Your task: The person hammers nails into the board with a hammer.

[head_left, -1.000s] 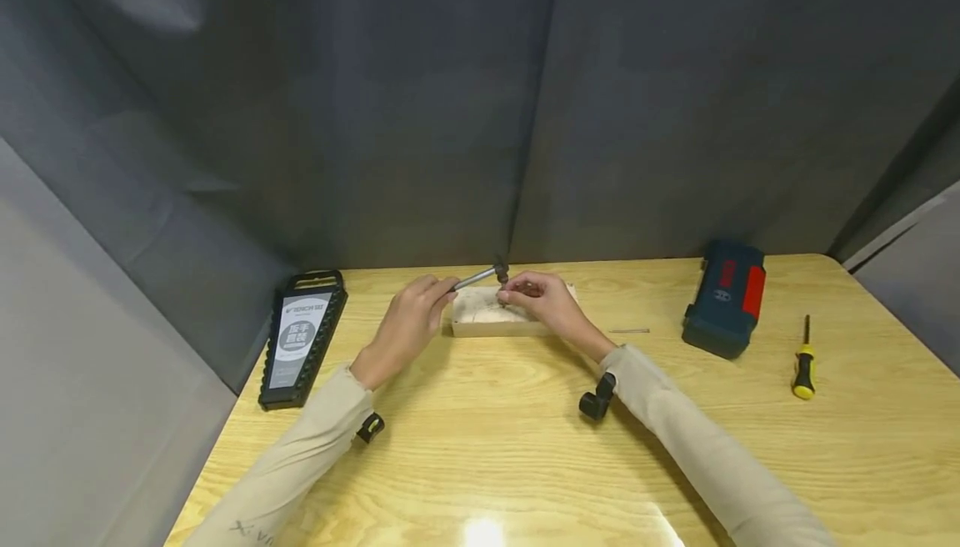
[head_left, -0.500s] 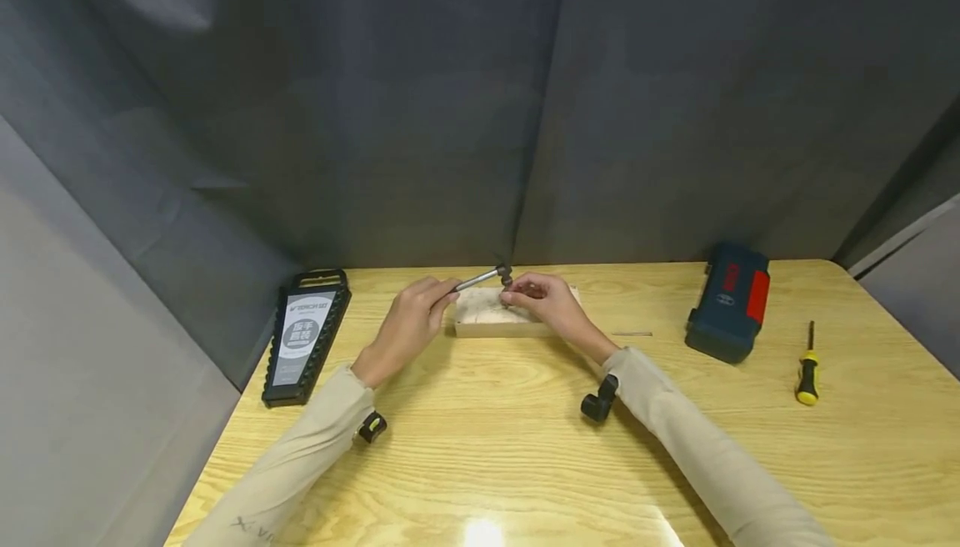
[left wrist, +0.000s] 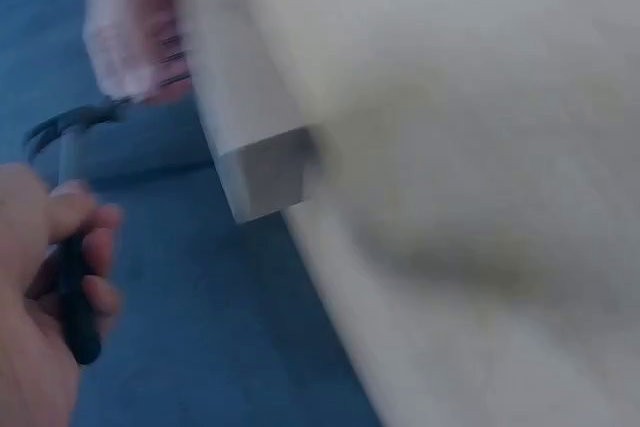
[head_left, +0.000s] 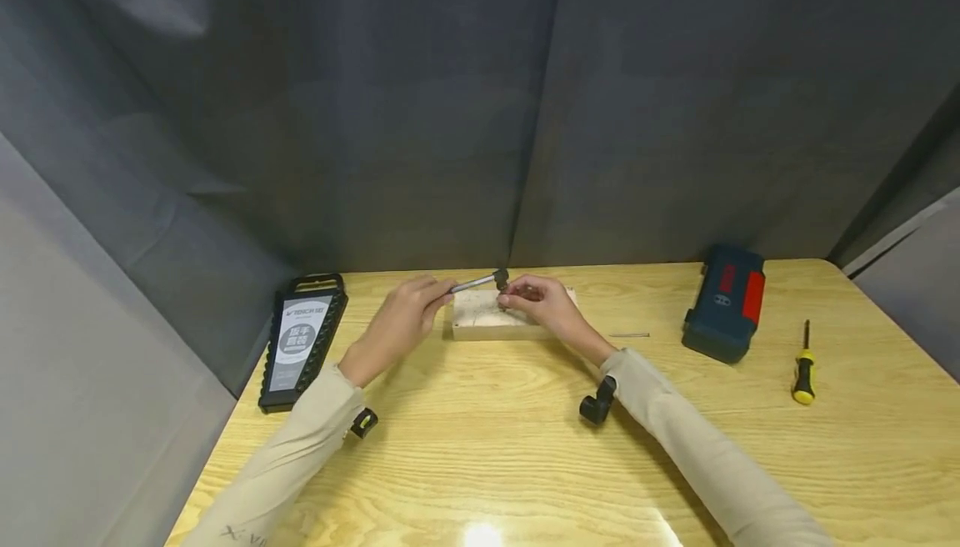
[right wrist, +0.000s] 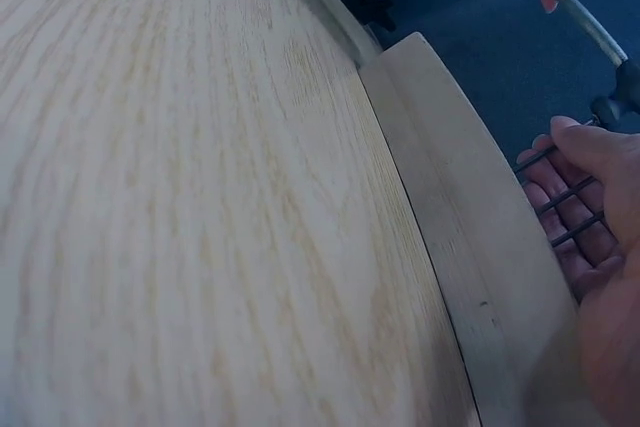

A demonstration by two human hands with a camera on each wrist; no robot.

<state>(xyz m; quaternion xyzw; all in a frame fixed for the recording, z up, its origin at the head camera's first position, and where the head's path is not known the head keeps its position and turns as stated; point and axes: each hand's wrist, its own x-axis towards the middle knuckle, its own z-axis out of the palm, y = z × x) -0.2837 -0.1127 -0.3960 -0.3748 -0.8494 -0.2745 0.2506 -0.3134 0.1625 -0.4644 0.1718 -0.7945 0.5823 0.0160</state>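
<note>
My left hand [head_left: 405, 313] grips the black handle [left wrist: 76, 297] of a claw hammer [head_left: 474, 283]. The hammer's dark head [right wrist: 628, 87] is right by my right fingertips. With thumb and fingers, my right hand [head_left: 551, 305] pinches a thin nail [right wrist: 538, 158] over the wooden block [head_left: 495, 333], the hammer head close at the nail's top. Other nails [right wrist: 566, 196] rise from the block in front of the right palm in the right wrist view. Part of the block's top is hidden behind the right hand.
A loose nail [head_left: 629, 334] lies right of the block. Farther right are a dark blue case [head_left: 723, 305] with a red panel and a yellow-black screwdriver [head_left: 804, 376]. A black wrench-set holder [head_left: 302, 343] lies on the left. Dark curtain [head_left: 405, 113] hangs behind the table [head_left: 480, 447].
The left wrist has dropped slightly down and to the left, while the hammer head stays over the right fingertips. The right hand keeps its pinch at the block.
</note>
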